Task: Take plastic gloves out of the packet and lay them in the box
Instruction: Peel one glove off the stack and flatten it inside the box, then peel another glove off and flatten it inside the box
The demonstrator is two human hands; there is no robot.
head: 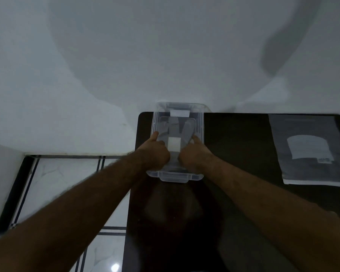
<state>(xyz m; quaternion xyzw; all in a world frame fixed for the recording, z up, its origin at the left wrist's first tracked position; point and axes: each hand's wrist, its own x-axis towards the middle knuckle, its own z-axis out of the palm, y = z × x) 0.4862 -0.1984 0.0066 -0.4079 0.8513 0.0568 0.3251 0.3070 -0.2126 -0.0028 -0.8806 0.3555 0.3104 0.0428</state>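
A clear plastic box (201, 122) stands at the far left end of the dark table (239, 146). Inside it lies a translucent plastic glove (175, 126) with its fingers pointing away from me; a white rectangular patch (174, 145) shows at its near end. Both hands are inside the box. My left hand (155, 152) presses on the glove's left side, thumb stretched along the box wall. My right hand (193, 154) presses on its right side. The glove packet (310, 148), flat and greyish with a pale label, lies at the table's far right.
A white wall rises directly behind the table. To the left the floor has pale marble tiles (63, 179) with dark stripes. The table's rounded left edge runs close beside the box.
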